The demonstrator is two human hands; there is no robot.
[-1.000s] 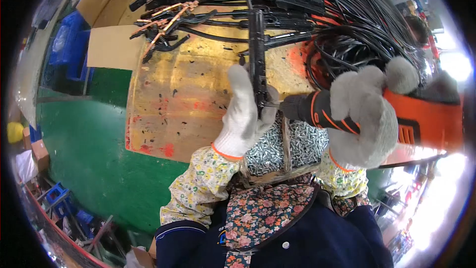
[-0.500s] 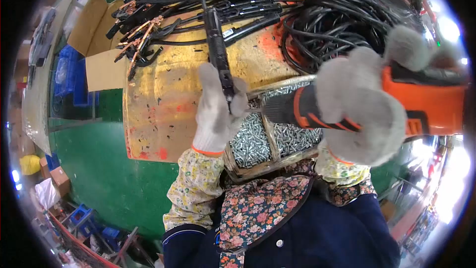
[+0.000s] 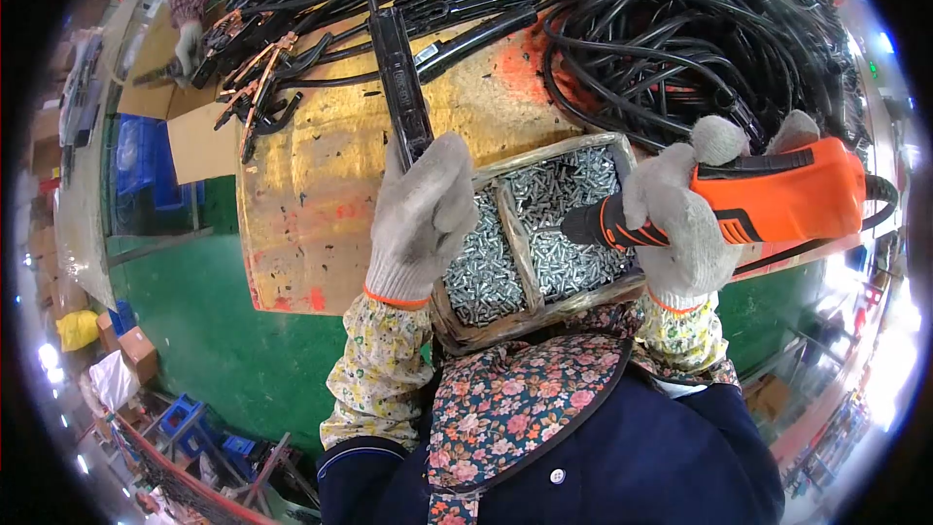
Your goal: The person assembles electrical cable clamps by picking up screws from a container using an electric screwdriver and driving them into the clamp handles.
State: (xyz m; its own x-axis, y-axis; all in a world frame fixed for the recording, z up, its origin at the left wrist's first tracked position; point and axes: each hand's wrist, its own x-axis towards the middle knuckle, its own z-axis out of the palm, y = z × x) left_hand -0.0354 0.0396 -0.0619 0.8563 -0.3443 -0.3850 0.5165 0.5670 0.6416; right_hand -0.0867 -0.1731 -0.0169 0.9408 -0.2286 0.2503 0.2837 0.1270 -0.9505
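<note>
My left hand point(image 3: 418, 224), in a grey-white knit glove, is closed on the lower end of a black plastic handle point(image 3: 398, 78). A black cable leaves the handle's far end. My right hand point(image 3: 692, 219), gloved alike, grips an orange and black electric screwdriver point(image 3: 777, 194), its nose pointing left. The screwdriver's bit is over the right compartment of a screw box point(image 3: 530, 262), among the small silvery screws point(image 3: 573, 190); I cannot tell whether it touches one. More screws point(image 3: 481, 267) fill the left compartment, beside my left hand.
Black cables point(image 3: 661, 49) lie coiled at the back right of the worn yellow board point(image 3: 321, 194). Copper-jawed clamps point(image 3: 262, 87) are piled at the back left, near an open cardboard box point(image 3: 204, 141). Another person's gloved hand point(image 3: 188, 47) reaches in there.
The screwdriver has drawn back from the handle, down to the right compartment of screws. My left hand has turned, its back now showing, still holding the handle. Another person's hand has appeared at upper left.
</note>
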